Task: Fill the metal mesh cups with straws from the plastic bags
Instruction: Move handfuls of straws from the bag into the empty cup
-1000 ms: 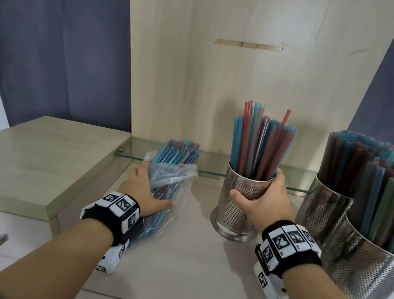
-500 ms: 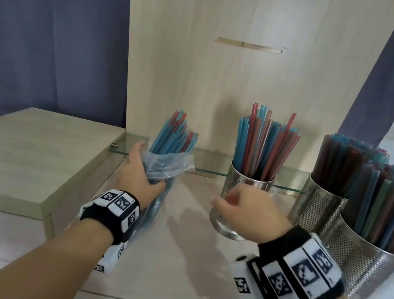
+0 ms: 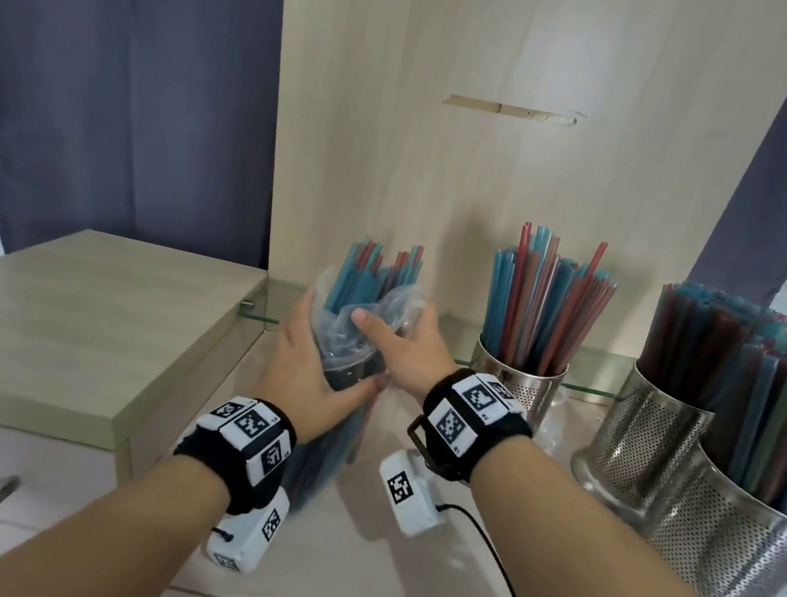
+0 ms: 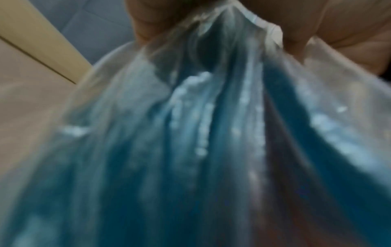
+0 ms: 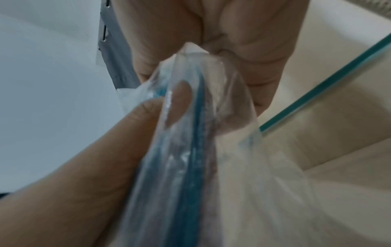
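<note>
A pale wood cabinet back (image 3: 508, 161) rises behind a light counter (image 3: 394, 533), with a lower olive-topped drawer unit (image 3: 64, 321) to the left. No brand, label or readable word shows anywhere; the only printed marks are the black-and-white square codes on the wrist bands (image 3: 472, 405).

Three perforated steel cups stand on the counter, well apart from the hands: the nearest large cup (image 3: 729, 552) and the one behind it (image 3: 648, 445) at the right are packed with straws, while the middle cup (image 3: 517, 387) holds a looser bunch of blue and red ones.

The clear plastic bag (image 3: 352, 343) of straws (image 3: 375, 269) stands upright left of the middle cup, straw tips poking out of its open mouth. The left hand (image 3: 310, 378) wraps its fingers and thumb round the bag's body; the right hand (image 3: 403, 352) grips the crumpled plastic at the mouth.

The wrist views add what the head view cannot (both are soft with blur). The left one shows the film (image 4: 190, 125) stretched over blue straws beneath the fingers (image 4: 296, 33). The right one shows the plastic (image 5: 190, 133) pinched between thumb (image 5: 137, 125) and curled fingers, plus the green edge of a glass shelf (image 5: 317, 86).
</note>
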Demonstrator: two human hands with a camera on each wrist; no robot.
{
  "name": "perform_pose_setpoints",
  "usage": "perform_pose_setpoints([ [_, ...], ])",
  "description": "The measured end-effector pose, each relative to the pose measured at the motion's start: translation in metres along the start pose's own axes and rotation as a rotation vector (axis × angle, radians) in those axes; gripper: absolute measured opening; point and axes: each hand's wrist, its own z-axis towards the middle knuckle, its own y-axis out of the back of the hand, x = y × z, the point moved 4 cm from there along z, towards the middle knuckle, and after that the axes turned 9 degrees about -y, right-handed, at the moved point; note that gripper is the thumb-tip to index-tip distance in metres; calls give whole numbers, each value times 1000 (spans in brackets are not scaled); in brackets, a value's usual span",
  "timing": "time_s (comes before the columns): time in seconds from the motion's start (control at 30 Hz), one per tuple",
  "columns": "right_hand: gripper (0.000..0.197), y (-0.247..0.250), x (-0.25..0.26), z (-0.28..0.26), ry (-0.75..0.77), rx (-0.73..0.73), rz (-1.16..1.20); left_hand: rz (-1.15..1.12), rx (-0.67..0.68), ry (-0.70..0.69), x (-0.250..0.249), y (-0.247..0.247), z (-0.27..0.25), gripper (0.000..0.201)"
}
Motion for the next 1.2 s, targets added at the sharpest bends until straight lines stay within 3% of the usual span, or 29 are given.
perform_pose_setpoints([
  [0.23, 81, 27, 1, 2, -11, -148, -247, 156, 359, 77, -3, -34, -8, 130],
  [0.4, 79, 23, -14, 0, -45, -182, -375, 249, 350, 101, 7, -40, -7, 141],
  [0.53, 60, 16, -6, -4, -56, -374, -842, 255, 338, 119, 14, -37, -6, 147],
  [0.6, 56, 13, 8, -4, 55, -483, -1073, 267, 354, 137, 15, -38, -6, 145],
  [0.7, 36, 6, 26, 2, 189, -421, -997, 270, 366, 168, 15, -41, -6, 143],
  [0.77, 30, 6, 25, 11, 84, -384, -939, 263, 366, 186, 15, -42, -6, 142],
  [0.9, 51, 15, 12, 30, -144, -413, -1004, 247, 357, 208, 18, -41, -5, 136],
  [1.0, 61, 16, 11, 36, -233, -367, -1006, 193, 358, 248, 23, -41, -4, 129],
  [1.2, 50, 16, 10, 37, -284, -314, -887, 161, 346, 256, 21, -41, -5, 120],
])
